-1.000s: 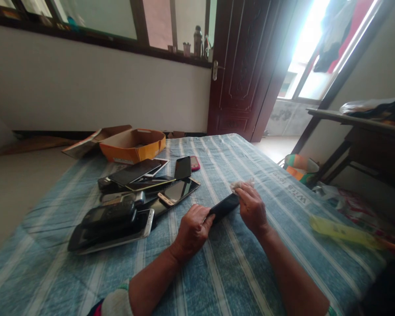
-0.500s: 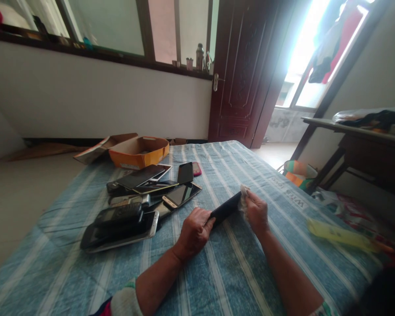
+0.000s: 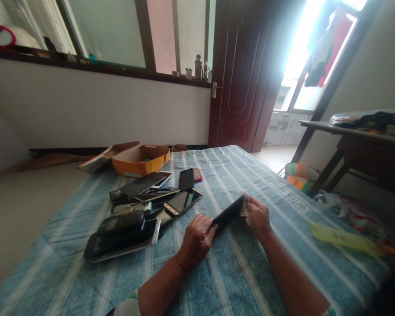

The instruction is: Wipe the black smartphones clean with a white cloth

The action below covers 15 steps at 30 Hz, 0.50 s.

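Note:
A dark phone [image 3: 228, 215] is tilted above the striped cloth, its near end gripped by my left hand [image 3: 197, 237]. My right hand [image 3: 258, 216] pinches a crumpled white tissue [image 3: 245, 206] against the phone's far end. To the left lies a loose pile of phones: a gold-edged phone [image 3: 183, 201], a black phone [image 3: 186, 179], a small pink-edged phone [image 3: 198, 174], a black keypad phone [image 3: 121, 223] and a large silver-edged phone [image 3: 153, 232] among several others. The phone's underside is hidden from me.
An open orange cardboard box [image 3: 141, 166] stands at the far left of the blue striped cloth [image 3: 260, 272]. A yellow packet [image 3: 344, 239] lies near the right edge. Beyond it are a dark desk [image 3: 352, 131] and a red-brown door [image 3: 240, 79].
The view has tipped slightly upward, so the scene sits a little lower. Both hands keep their hold on the phone and tissue, with little movement between them.

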{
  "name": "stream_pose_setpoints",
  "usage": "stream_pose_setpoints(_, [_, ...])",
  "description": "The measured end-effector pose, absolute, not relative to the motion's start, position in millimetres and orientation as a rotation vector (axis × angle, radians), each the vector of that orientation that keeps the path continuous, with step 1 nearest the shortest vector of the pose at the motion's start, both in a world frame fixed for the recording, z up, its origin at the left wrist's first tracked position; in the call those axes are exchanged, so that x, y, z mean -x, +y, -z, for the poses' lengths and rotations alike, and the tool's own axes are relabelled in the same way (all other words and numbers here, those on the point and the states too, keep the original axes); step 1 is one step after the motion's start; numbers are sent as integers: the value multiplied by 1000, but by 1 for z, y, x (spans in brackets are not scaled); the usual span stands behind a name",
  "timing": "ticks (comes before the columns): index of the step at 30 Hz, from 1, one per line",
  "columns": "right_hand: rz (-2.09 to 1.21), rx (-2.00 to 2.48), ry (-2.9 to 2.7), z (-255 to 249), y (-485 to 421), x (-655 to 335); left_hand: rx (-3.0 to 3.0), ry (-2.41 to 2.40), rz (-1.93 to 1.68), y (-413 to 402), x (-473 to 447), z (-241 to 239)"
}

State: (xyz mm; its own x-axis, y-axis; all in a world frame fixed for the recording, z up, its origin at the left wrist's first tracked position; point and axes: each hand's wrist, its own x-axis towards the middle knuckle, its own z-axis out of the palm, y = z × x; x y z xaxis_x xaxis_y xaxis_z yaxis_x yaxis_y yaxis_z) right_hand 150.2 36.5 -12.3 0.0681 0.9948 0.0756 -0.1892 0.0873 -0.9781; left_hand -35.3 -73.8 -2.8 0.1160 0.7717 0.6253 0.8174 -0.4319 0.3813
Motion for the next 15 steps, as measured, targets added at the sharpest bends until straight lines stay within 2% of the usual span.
stream_pose_setpoints(5, [-1118, 1064, -1103, 14, 39, -149, 2311, -1625, 1238, -75, 35, 2])
stream_pose_setpoints(11, [-782, 947, -1317, 12, 37, -144, 2307, -1630, 1246, -77, 35, 0])
stream_pose_setpoints(15, [-987, 1037, -1228, 11, 37, -145, 2308, -1631, 1240, -78, 34, -1])
